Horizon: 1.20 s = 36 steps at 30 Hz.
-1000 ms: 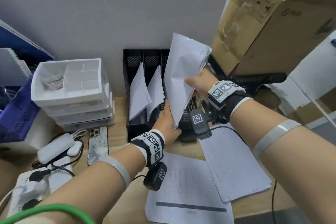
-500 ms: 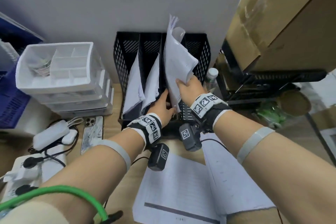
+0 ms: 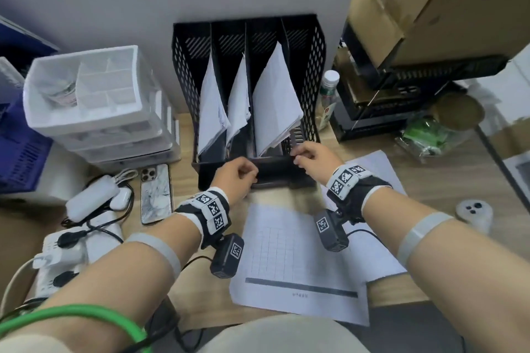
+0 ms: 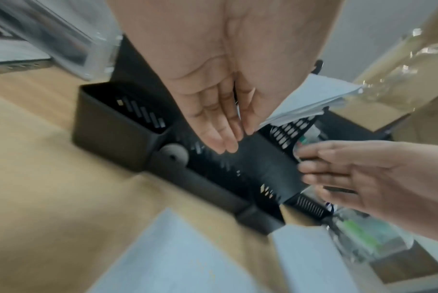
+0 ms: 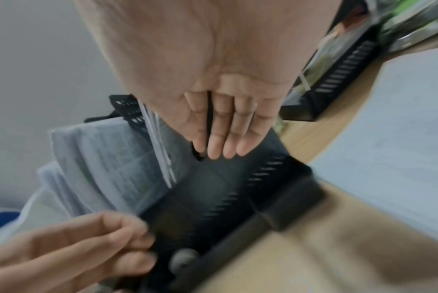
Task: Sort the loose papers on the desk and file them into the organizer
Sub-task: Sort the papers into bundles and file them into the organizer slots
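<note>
Nearest, in front of the organizer (image 3: 311,71), two loose sheets lie flat on the desk (image 3: 447,180): a gridded sheet (image 3: 289,261) with a dark bar near its close edge, and a plain sheet (image 3: 375,249) just right of it, tucked partly under the right forearm.

Beyond them, both hands sit at the organizer's front lip. The left hand (image 3: 236,176) is at the front's middle, fingers loosely extended and close together in the left wrist view, holding nothing. The right hand (image 3: 311,156) is at the front right corner; its fingers (image 5: 223,136) lie side by side, fairly straight, empty too — whether their tips touch the black plastic I cannot tell through the blur.

The organizer itself is a black mesh rack with four upright slots, standing against the wall. Three slots hold paper, counted from its left: a first bundle (image 3: 210,106), a second bundle (image 3: 238,103) and a third bundle (image 3: 275,103), the thickest; the fourth, rightmost slot holds none.

Left of the organizer lie one phone (image 3: 156,192) face down, one white charger (image 3: 91,202) and a stack of white trays (image 3: 86,100). Right of it stand one bottle (image 3: 327,97) and a cardboard box (image 3: 430,0).
</note>
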Tool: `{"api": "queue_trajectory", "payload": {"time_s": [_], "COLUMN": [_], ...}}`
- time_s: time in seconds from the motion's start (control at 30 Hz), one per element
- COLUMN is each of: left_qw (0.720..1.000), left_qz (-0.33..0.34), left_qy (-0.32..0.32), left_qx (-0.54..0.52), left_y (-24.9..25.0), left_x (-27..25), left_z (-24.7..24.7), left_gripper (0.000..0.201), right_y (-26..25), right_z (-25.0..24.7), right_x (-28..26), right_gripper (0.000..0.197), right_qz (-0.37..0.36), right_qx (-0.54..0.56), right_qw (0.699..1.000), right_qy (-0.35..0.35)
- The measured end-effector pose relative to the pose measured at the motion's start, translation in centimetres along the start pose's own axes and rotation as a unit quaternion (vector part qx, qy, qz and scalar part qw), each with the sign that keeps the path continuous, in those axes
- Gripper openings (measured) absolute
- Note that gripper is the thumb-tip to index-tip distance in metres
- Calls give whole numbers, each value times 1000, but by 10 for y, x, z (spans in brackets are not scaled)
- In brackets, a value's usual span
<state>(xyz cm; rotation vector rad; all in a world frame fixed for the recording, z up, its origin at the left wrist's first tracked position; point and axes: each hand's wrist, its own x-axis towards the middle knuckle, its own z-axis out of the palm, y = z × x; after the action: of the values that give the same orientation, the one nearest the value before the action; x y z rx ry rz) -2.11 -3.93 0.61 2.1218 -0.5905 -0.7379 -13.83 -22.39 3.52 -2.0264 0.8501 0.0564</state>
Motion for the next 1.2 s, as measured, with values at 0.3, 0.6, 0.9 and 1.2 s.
{"api": "queue_trajectory", "payload": {"time_s": [0.3,0.6,0.9,1.2], "left_qw": [949,958,961,967], "left_qz": [-232,-143,144,231], "left_qy": [-196,-244,-162,-27], "left_qx": [83,46,170,108], "left_y": [-93,-100,-24,39], "left_x": [-54,-77,-77,-72], "left_z": [22,34,-26,-40], "left_gripper": [50,28,27,16], "right_y": [114,117,61,31], "right_z": [57,109,78,41], "right_x": [-127,-187,-188,-183], "right_gripper": [27,59,100,23], "right_qz": [217,159,108,58], "right_qx": [-221,-273,-95,-23], "right_qw": [946,936,988,992], "right_qy": [-90,-157,60,109]}}
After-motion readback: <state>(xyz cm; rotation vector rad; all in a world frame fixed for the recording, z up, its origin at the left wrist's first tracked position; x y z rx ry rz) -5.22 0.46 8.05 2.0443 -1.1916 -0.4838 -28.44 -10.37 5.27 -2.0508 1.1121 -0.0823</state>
